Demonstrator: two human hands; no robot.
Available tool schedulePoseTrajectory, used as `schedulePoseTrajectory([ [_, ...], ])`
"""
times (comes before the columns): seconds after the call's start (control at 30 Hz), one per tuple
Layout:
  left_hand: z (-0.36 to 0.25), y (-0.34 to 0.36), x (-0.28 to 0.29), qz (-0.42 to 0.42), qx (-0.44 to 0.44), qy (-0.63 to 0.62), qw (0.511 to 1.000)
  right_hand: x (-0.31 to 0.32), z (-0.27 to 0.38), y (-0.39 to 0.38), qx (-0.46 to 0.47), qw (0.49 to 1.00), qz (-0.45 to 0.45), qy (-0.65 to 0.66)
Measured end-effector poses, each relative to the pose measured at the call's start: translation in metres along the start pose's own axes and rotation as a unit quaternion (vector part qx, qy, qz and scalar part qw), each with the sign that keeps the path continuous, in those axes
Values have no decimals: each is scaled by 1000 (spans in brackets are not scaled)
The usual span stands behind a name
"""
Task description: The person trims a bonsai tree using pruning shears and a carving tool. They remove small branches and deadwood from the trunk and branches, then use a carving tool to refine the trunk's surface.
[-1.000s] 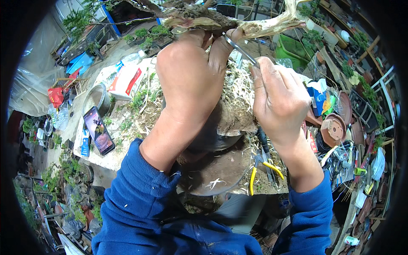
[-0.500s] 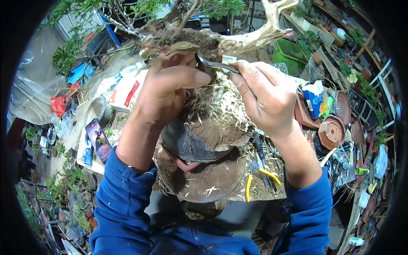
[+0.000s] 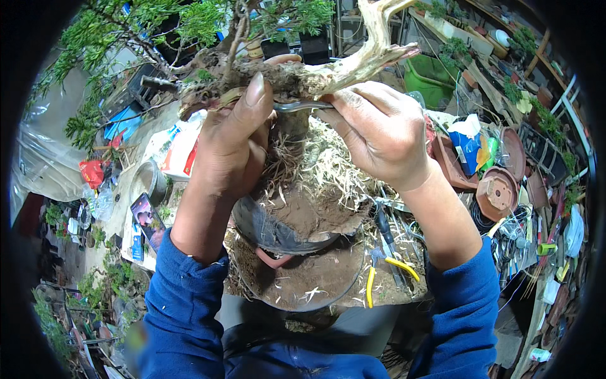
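Left hand (image 3: 235, 142) grip clamped on bonsai trunk (image 3: 284, 79), far centre above round pot (image 3: 284, 230); right hand (image 3: 379, 129) grip closed on metal tool (image 3: 300, 106), tip touching trunk between hands

I see blue sleeves (image 3: 189, 303), green foliage (image 3: 189, 19), pale bleached deadwood (image 3: 372, 50), grey tool (image 3: 303, 106), yellow-handled pliers (image 3: 388, 271), terracotta pots (image 3: 499, 192), green crate (image 3: 432, 79).

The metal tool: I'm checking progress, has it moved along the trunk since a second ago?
Cannot tell: the camera itself shifted; the metal tool stays at the trunk between both hands.
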State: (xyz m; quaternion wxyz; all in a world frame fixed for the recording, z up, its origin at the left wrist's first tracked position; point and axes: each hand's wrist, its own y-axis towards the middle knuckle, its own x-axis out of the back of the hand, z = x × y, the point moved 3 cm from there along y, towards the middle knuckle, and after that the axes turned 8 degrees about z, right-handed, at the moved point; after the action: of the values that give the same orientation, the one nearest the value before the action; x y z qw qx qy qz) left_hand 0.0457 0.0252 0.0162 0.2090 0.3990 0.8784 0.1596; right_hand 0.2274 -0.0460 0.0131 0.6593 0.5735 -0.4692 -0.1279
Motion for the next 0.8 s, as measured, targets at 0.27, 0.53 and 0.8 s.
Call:
schedulePoseTrajectory([
  [0.27,2,6,-7,48,11,11,999,7,-4,-5,2,1000,-11,-1],
  [0.53,3,6,-8,9,-5,17,1000,13,-1,-9,-35,999,15,-34],
  [0.8,3,4,-6,-26,-8,33,999,33,55,-7,-152,969,100,-167],
])
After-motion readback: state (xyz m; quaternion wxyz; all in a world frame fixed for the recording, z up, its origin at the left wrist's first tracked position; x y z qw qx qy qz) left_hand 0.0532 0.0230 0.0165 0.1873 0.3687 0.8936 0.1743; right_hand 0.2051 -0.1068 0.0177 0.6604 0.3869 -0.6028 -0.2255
